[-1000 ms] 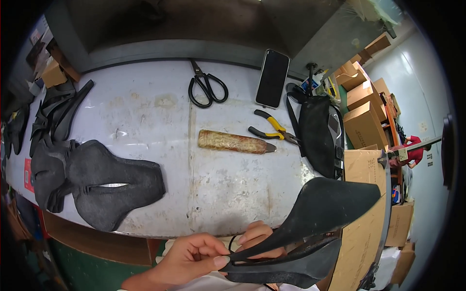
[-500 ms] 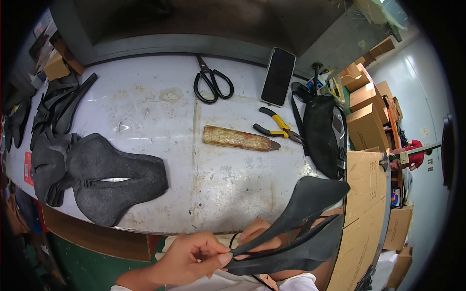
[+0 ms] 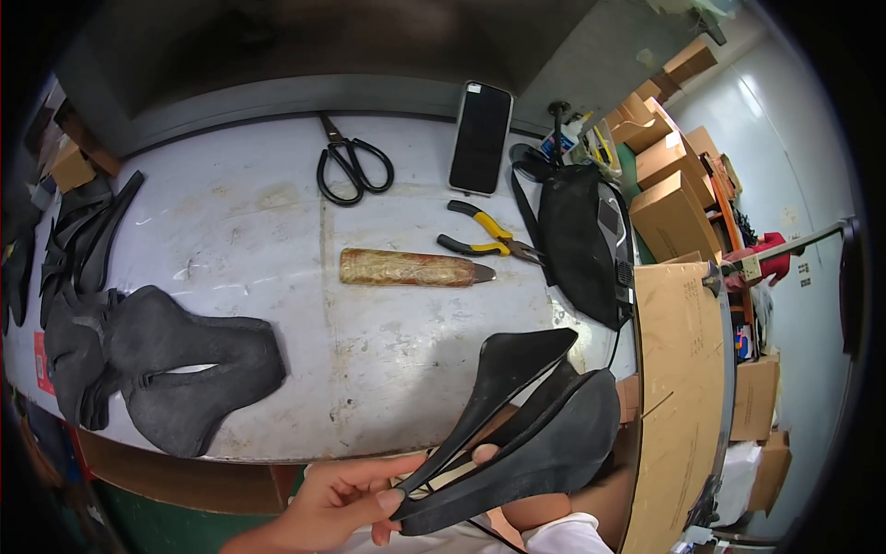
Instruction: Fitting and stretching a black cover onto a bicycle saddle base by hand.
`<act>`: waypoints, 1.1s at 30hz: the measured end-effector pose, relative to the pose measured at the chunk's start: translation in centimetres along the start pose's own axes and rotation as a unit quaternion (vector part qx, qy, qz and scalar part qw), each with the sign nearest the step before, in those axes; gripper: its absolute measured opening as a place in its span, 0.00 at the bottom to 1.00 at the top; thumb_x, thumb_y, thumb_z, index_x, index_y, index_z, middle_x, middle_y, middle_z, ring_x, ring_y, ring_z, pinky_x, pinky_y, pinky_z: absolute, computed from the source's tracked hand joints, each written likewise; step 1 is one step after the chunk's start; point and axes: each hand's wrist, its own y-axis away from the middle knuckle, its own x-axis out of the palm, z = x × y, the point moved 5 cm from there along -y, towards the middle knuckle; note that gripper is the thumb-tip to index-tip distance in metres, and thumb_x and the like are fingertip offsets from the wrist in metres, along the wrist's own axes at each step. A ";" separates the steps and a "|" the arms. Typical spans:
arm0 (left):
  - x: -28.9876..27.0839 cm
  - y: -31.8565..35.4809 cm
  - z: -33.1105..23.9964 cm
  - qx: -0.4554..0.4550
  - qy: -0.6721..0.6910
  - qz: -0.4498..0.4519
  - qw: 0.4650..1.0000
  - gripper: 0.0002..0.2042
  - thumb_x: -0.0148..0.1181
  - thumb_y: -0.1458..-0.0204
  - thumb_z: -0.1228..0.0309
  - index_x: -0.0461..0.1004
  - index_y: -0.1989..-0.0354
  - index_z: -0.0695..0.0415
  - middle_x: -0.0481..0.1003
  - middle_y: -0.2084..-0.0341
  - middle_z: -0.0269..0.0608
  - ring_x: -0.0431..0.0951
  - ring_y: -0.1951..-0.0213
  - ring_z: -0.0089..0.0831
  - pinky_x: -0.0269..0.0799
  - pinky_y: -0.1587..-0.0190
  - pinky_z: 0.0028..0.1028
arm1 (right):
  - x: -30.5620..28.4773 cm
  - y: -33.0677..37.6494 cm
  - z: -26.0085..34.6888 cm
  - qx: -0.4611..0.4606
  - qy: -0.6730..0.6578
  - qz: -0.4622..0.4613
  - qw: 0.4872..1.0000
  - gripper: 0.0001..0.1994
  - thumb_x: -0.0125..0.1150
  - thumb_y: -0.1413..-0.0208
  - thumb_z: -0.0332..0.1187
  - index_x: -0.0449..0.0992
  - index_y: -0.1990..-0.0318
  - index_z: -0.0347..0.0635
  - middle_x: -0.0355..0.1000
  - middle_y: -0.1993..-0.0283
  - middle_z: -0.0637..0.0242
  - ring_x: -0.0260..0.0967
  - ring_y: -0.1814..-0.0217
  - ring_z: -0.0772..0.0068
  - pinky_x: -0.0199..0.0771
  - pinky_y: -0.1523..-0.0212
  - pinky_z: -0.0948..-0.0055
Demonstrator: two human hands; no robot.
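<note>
Over the bench's near edge I hold a black bicycle saddle (image 3: 544,452), tilted, with a long opening down its middle. My left hand (image 3: 346,503) pinches its narrow nose between thumb and fingers. My right hand (image 3: 484,453) is mostly hidden beneath the saddle; a fingertip shows through the opening, against the inner edge. Left of them lies a stack of dark grey saddle covers (image 3: 245,346), the top one slotted in the middle. Farther up the bench are a tool with a tape-wrapped handle (image 3: 406,268) and short blade, and yellow-and-black pliers (image 3: 484,235).
Black-handled scissors (image 3: 355,171) and a phone (image 3: 481,138) lie at the back of the bench (image 3: 305,369). A black pouch (image 3: 581,245) rests at the right, beside a large cardboard box (image 3: 683,388). More curved black pieces (image 3: 92,231) are piled at far left.
The saddle has turned so more of its upper side and opening faces me. My right hand has slipped farther out of sight beneath it. The view has shifted rightward.
</note>
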 end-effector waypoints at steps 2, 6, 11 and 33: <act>0.6 0.0 0.0 0.002 -0.009 0.012 1.000 0.20 0.53 0.42 0.79 0.66 0.40 0.69 0.76 0.77 0.39 0.76 0.75 0.22 0.73 0.73 0.22 | -0.2 0.1 0.6 0.012 -0.008 -0.013 1.000 0.12 0.76 0.60 0.22 0.78 0.67 0.39 0.75 0.69 0.63 0.75 0.64 0.68 0.74 0.64 0.72; 0.0 0.2 0.7 0.029 0.016 0.002 0.999 0.20 0.54 0.43 0.80 0.68 0.42 0.70 0.77 0.77 0.41 0.76 0.77 0.22 0.73 0.74 0.22 | -0.4 0.1 0.7 0.030 -0.036 -0.025 0.999 0.12 0.75 0.58 0.23 0.78 0.65 0.38 0.75 0.68 0.63 0.75 0.63 0.69 0.73 0.63 0.73; -0.7 0.6 0.8 0.042 0.007 -0.021 0.999 0.19 0.56 0.45 0.81 0.70 0.43 0.70 0.77 0.78 0.41 0.76 0.78 0.23 0.73 0.74 0.21 | 0.1 -0.5 0.2 0.054 -0.086 -0.013 0.995 0.11 0.74 0.55 0.25 0.78 0.64 0.38 0.75 0.67 0.63 0.75 0.61 0.70 0.73 0.61 0.74; -1.2 -2.6 -0.9 0.267 -0.070 0.057 0.959 0.36 0.54 0.40 0.75 0.41 0.27 0.52 0.79 0.63 0.43 0.78 0.68 0.22 0.74 0.64 0.23 | -2.5 7.5 -1.4 0.055 -0.252 -0.001 0.966 0.13 0.71 0.54 0.25 0.76 0.62 0.34 0.77 0.63 0.52 0.75 0.56 0.60 0.76 0.54 0.64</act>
